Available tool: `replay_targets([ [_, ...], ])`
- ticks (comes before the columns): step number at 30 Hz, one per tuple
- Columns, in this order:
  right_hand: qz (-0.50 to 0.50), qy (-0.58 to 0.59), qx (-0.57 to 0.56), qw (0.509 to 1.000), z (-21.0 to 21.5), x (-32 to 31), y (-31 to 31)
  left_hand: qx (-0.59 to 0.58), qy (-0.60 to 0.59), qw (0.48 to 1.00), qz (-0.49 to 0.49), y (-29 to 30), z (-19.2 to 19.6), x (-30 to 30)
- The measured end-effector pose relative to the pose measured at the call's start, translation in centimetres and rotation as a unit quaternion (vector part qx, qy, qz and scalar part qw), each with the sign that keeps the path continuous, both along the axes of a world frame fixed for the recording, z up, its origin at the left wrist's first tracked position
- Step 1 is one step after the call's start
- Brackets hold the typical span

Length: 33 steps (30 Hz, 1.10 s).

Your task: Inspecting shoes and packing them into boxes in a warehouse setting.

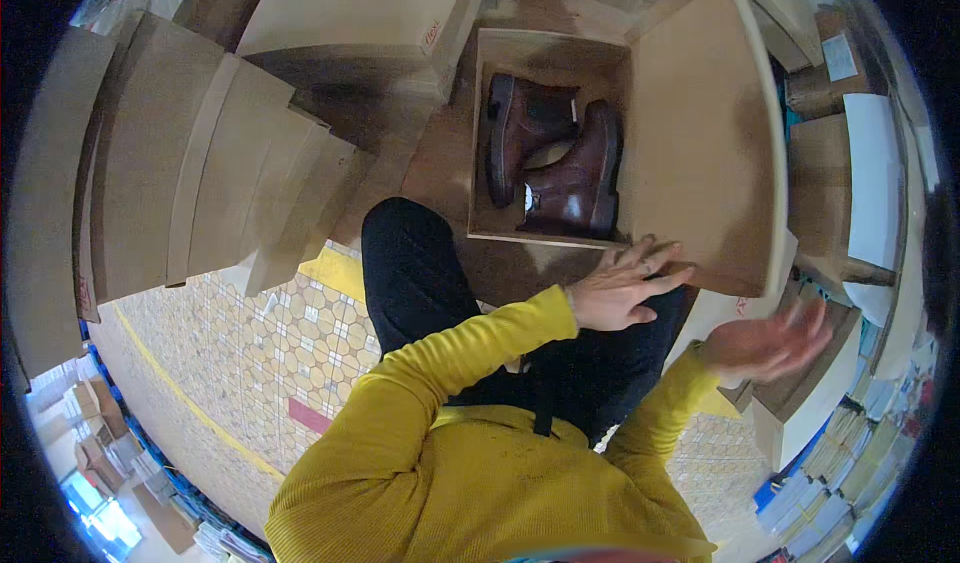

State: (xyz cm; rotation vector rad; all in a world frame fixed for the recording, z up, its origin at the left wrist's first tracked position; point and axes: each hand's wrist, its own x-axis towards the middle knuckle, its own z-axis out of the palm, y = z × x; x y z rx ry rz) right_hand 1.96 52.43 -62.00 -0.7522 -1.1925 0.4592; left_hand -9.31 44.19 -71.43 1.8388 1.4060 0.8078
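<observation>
**Sweater (520, 473) near, boots (590, 178) far**

The left hand (625, 288), fingers spread, is at the box's (550, 51) near right corner, contact unclear. The right hand (768, 346), blurred but spread, hangs near-right of the lid (705, 138). Both boots lie inside the box.

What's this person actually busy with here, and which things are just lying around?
In hand or close to it:
- the open cardboard box, with its raised lid
- the brown boots inside
- the left hand by the box's near right corner; the right hand, blurred, beside it

Lying about:
- the pale box, upper left
- the cardboard boxes, far left
</observation>
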Motion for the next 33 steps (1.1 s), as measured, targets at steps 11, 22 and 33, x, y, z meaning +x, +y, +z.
replay_targets([
  [11,0.200,-0.606,-0.296,0.710,-16.5,-11.8,4.5,0.132,0.106,0.985,0.029,1.1,-11.6,1.3],
  [22,0.189,-0.462,-0.448,0.742,-21.3,-12.4,6.3,-0.125,-0.086,0.900,0.409,6.4,-13.2,-13.6],
  [33,0.396,-0.071,-0.476,0.782,-15.0,-6.9,7.1,-0.066,-0.295,0.901,0.312,10.9,-8.6,-15.5],
])
